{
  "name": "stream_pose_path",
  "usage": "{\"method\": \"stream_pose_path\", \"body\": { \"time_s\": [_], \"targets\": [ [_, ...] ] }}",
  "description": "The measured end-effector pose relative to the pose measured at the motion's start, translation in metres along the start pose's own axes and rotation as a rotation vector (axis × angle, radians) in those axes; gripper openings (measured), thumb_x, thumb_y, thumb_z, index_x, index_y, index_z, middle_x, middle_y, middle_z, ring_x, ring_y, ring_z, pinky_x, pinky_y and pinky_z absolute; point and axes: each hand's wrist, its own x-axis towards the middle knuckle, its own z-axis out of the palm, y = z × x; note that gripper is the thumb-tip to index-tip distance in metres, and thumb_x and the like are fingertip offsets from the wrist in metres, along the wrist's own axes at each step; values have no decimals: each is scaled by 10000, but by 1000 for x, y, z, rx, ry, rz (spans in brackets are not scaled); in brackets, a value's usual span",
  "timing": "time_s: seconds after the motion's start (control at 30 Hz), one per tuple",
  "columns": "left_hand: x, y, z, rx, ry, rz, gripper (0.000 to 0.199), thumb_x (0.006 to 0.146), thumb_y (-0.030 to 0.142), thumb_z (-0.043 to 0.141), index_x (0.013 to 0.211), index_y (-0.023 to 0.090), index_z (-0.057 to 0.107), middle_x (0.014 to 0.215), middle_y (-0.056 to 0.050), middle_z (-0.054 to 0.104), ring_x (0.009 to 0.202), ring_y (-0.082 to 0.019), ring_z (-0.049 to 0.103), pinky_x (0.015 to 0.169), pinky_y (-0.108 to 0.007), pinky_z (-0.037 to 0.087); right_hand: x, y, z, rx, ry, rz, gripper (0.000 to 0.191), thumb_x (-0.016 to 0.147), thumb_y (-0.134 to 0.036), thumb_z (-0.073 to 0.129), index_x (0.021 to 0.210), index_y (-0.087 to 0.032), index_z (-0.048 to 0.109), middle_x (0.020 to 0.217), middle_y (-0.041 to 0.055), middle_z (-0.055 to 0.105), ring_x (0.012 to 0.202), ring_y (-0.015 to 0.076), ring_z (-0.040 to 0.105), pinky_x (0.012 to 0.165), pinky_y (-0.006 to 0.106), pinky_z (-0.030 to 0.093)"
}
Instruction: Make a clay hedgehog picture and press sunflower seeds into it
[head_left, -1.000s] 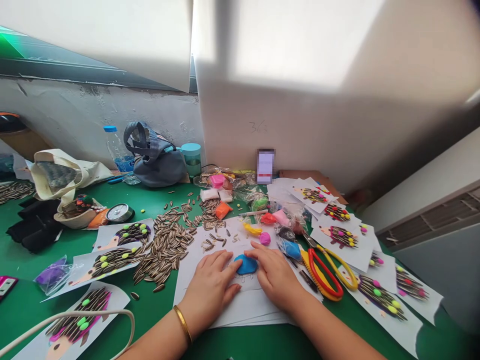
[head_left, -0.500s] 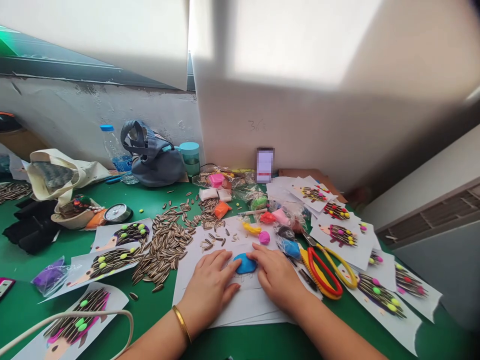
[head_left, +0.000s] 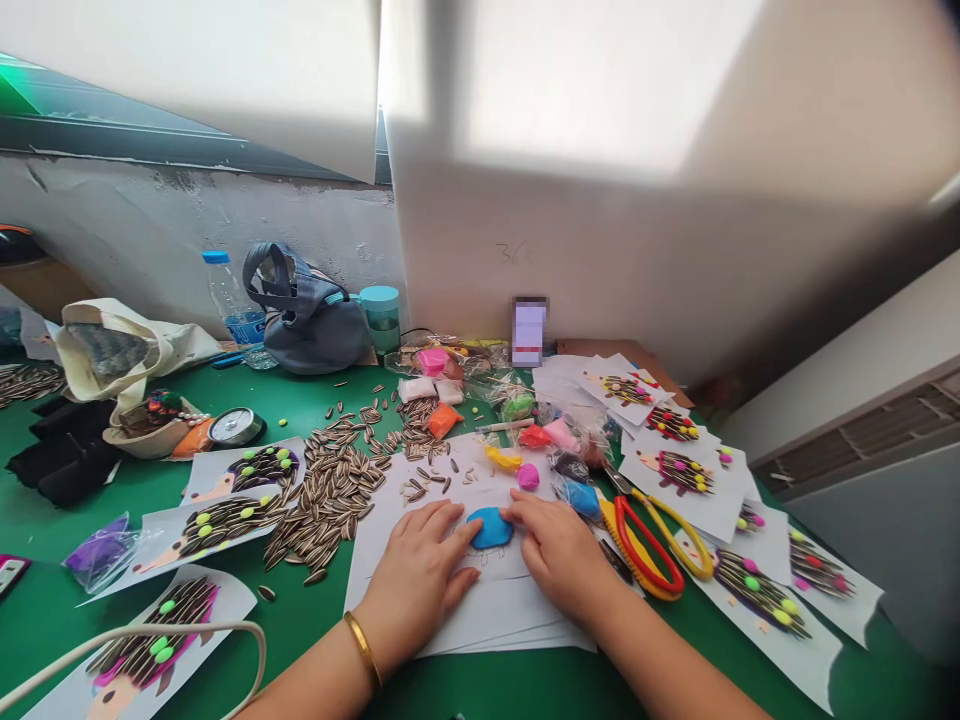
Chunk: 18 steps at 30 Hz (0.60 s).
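A flattened piece of blue modelling clay (head_left: 491,528) lies on a white sheet of paper (head_left: 487,610) with pencil lines showing just below it. My left hand (head_left: 424,560) rests on the paper, fingers stretched out, its index fingertip at the clay's left edge. From the right, my right hand (head_left: 559,550) touches the clay's upper right edge with extended fingers. Neither hand grips anything. Beyond the clay sit a small magenta clay ball (head_left: 529,476), a yellow clay piece (head_left: 502,458) and a few loose seeds on the paper.
Left of the paper spreads a heap of sunflower seeds (head_left: 330,500). Scissors with red and yellow handles (head_left: 652,545) lie at the right. Finished hedgehog pictures (head_left: 679,470) flank both sides. A phone (head_left: 529,332) leans on the wall, and a white cable (head_left: 187,628) curves at front left.
My right hand has shifted very slightly at the clay's right edge. The left hand and the clay look nearly the same.
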Motion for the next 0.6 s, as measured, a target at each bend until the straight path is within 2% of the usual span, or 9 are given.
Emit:
{"method": "stream_pose_path", "body": {
  "time_s": [0.2,0.4,0.6],
  "targets": [
    [0,0,-1,-5,-1,-5,489,823,263,716,1295,287,594,1334,-98,600,1247,-332,523,1021,-544,444,-1,-1,-7,39,35,61,410,820,-83,406,1138,-192,640,1224,97,693,1173,227,628,983,403,490],
    [0,1,0,-10,3,-7,485,820,257,716,1289,289,597,1333,-98,601,1244,-331,528,1015,-538,452,-2,0,-5,9,-29,12,378,788,-70,427,1053,-206,661,1127,79,727,1206,245,612,964,413,482],
    [-1,1,-1,-16,8,-6,490,815,257,717,1288,291,595,1330,-95,601,1247,-331,528,1020,-536,450,-3,0,-8,10,25,46,394,804,-78,413,1087,-211,652,1176,79,712,1151,231,639,960,394,486]
  ]
}}
